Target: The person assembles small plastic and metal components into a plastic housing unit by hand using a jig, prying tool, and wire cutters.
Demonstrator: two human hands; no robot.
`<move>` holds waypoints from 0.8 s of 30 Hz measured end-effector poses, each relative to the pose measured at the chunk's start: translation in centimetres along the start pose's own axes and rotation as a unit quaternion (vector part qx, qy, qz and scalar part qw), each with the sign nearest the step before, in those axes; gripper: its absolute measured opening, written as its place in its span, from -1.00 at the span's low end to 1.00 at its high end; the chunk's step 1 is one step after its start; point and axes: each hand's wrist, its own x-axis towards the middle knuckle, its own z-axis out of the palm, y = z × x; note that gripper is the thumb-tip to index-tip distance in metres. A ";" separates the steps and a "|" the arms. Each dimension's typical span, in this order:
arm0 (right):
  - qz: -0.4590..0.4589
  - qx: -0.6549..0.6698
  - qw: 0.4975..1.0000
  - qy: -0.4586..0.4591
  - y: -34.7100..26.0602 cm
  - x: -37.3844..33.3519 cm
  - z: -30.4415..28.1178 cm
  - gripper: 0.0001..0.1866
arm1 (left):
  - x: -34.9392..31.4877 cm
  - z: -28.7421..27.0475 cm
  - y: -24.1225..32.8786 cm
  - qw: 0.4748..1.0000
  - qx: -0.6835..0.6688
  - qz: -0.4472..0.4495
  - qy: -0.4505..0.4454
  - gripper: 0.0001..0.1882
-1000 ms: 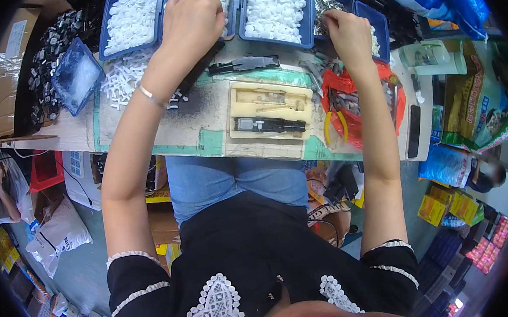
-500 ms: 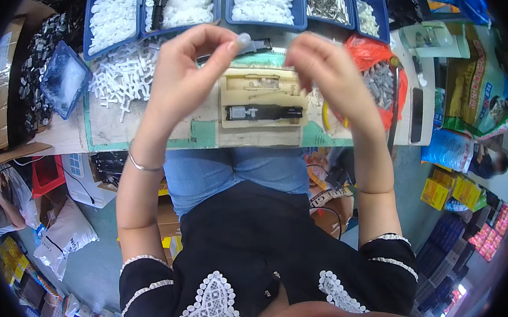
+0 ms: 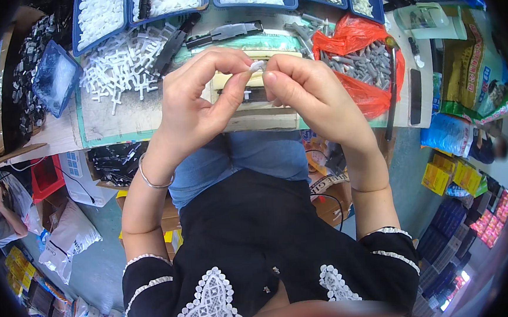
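One piece [image 3: 257, 66] (right hand [image 3: 313, 91] now nearer)

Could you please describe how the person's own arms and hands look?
The left hand and right hand are ungloved, and the forearms are bare. A thin, silver-coloured bracelet circles the left wrist; the right wrist has none. The short sleeves are black, each with two bands of white frilled trim.

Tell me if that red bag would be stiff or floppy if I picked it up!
Probably floppy: the red bag looks crumpled and thin. It might sag low, because many grey pieces are heaped in it. Its top lies wide open, so tilting it could spill them.
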 end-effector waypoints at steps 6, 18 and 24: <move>0.006 -0.008 1.000 -0.005 -0.2 0.0 0.1 -0.70 | -0.2 -0.1 0.0 0.999 0.026 0.022 0.003 -0.91; 0.022 0.049 0.999 0.000 1.2 0.4 0.8 -0.70 | -0.1 -0.5 -0.5 0.973 0.168 0.160 -0.020 -0.80; -0.034 -0.020 0.994 0.104 2.6 -0.4 2.1 -0.79 | -0.9 -0.5 -0.4 0.973 0.178 0.137 -0.047 -0.79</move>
